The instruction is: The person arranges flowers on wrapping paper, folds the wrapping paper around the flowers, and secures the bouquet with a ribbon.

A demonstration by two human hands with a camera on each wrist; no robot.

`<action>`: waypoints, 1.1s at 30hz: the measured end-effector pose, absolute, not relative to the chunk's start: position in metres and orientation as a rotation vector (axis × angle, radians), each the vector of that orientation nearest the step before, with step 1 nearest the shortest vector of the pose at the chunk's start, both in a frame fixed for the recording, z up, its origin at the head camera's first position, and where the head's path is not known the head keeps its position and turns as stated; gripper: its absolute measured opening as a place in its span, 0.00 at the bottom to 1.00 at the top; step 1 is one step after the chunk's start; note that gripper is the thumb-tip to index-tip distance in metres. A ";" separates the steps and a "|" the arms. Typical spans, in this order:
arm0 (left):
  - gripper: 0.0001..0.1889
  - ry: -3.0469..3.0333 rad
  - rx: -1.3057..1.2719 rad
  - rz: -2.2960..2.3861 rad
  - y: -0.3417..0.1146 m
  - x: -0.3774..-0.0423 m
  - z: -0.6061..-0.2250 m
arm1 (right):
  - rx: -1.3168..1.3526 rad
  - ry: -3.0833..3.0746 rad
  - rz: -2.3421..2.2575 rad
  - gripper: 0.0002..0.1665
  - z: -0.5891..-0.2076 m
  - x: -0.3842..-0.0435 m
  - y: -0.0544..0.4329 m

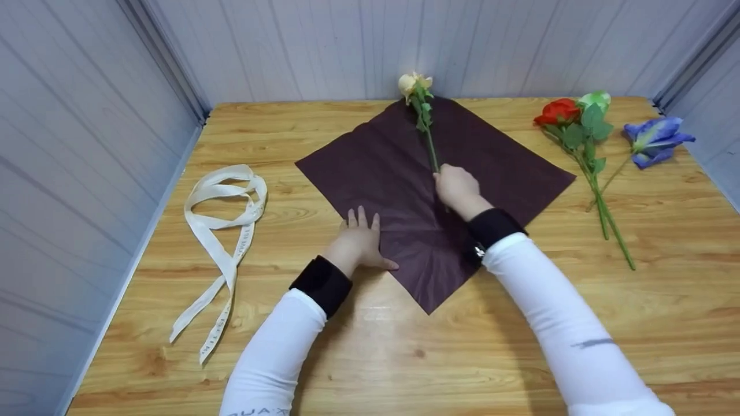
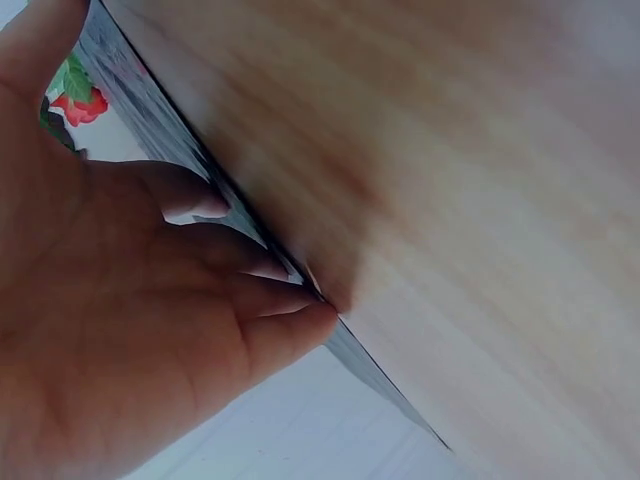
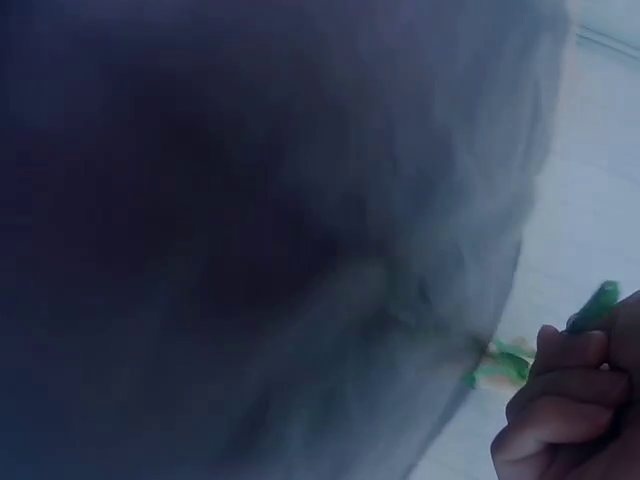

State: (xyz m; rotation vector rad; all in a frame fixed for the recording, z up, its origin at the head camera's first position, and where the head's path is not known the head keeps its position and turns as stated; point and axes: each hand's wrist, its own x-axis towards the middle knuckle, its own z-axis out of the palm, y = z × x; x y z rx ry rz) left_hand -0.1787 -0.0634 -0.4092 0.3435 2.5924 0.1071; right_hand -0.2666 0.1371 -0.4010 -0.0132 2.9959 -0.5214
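A dark maroon sheet of wrapping paper (image 1: 376, 167) lies on the table with one corner toward me. My right hand (image 1: 458, 188) grips the green stem of a cream artificial rose (image 1: 411, 86) over the sheet's middle. The rose's head points away, overlapping the far corner. In the right wrist view, curled fingers (image 3: 560, 390) wrap the stem, and its green end (image 3: 600, 303) pokes out. With fingers spread, my left hand (image 1: 359, 242) rests at the sheet's near left edge; its fingertips touch that edge in the left wrist view.
At left lies a looped white ribbon (image 1: 217, 242) with printing. On the right are a red rose (image 1: 558, 111), a white-green flower (image 1: 595, 100) and a blue-purple flower (image 1: 658, 138) on long stems. Pale panel walls (image 1: 347, 46) border the wooden table (image 1: 393, 358).
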 end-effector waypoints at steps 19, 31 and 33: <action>0.60 2.590 0.349 0.095 -0.064 -0.177 -0.406 | -0.039 2.857 -0.512 0.19 -0.416 -0.271 0.132; 0.60 2.592 0.359 0.084 -0.064 -0.177 -0.406 | -0.088 2.875 -0.452 0.17 -0.415 -0.271 0.130; 0.60 2.590 0.357 0.079 -0.064 -0.177 -0.406 | -0.101 2.877 -0.460 0.17 -0.416 -0.270 0.131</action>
